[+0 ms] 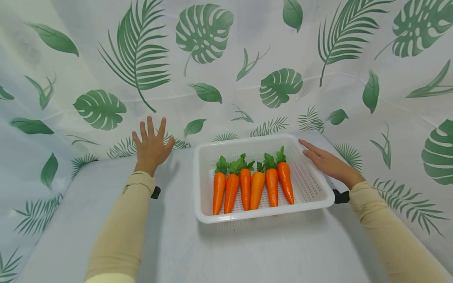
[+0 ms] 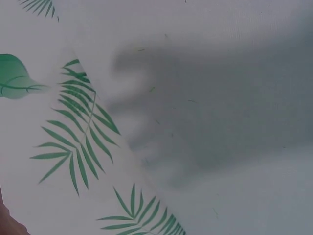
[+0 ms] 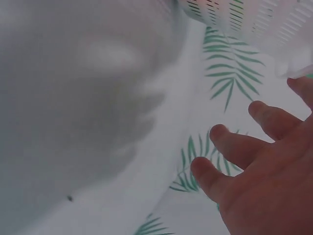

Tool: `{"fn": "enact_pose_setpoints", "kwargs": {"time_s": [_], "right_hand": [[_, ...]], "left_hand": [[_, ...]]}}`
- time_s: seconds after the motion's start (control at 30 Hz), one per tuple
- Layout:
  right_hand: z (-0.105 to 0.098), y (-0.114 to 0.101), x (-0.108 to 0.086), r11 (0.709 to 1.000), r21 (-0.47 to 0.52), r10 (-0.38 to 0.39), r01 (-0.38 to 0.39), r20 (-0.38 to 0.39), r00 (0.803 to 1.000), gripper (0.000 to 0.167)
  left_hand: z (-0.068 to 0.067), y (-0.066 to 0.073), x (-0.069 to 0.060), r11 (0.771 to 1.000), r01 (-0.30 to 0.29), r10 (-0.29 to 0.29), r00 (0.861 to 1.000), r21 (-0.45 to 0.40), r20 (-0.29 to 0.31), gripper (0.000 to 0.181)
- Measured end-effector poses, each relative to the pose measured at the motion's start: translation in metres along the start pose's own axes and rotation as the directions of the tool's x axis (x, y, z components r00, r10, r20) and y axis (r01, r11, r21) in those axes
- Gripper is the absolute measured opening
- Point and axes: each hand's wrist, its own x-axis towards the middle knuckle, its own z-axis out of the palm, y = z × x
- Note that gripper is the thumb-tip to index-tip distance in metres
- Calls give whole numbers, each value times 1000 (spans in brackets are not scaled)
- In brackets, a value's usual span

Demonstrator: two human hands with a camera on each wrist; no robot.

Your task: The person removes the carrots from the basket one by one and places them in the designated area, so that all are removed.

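A white plastic basket (image 1: pixel 262 214) sits on the pale table, with several orange carrots (image 1: pixel 231 188) with green leafy tops lying side by side in it. My right hand (image 1: pixel 327 163) is beside the basket's right rim with straight fingers; whether it touches the rim I cannot tell. In the right wrist view my right hand (image 3: pixel 274 171) has its fingers spread near the basket's perforated wall (image 3: pixel 244 17). My left hand (image 1: pixel 152 147) is raised left of the basket, fingers spread, holding nothing. Only a sliver of the left hand (image 2: pixel 10 220) shows in the left wrist view.
Behind the pale table (image 1: pixel 269 251) hangs a white curtain (image 1: pixel 244 23) printed with green leaves, which also runs along both sides. The left wrist view shows a hand-shaped shadow on the table surface (image 2: pixel 234 196). A small dark speck (image 3: pixel 70 198) lies on the surface in the right wrist view.
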Motion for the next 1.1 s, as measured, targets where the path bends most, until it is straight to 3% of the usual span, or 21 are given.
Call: {"fn": "enact_pose_setpoints", "kwargs": {"time_s": [0.27,0.6,0.77,0.93,1.1], "right_hand": [[10,14,-2,983,181,-20,25,-31,999,65],[24,26,-1,917,398,-19,33,-41,999,66],[28,31,-1,898,435,-33,58,-66,997,65],[36,35,-5,906,415,-37,83,-118,992,62],[38,36,-6,907,405,-63,116,-143,988,62]], "left_hand": [[-3,7,4,998,-28,27,999,-61,-23,76],[-21,29,9,978,-34,22,998,-203,-63,78],[-24,39,11,972,-50,33,996,-230,-80,78],[-25,50,14,966,-65,45,995,-249,-89,79],[-30,61,17,953,-101,61,987,-285,-146,80]]}}
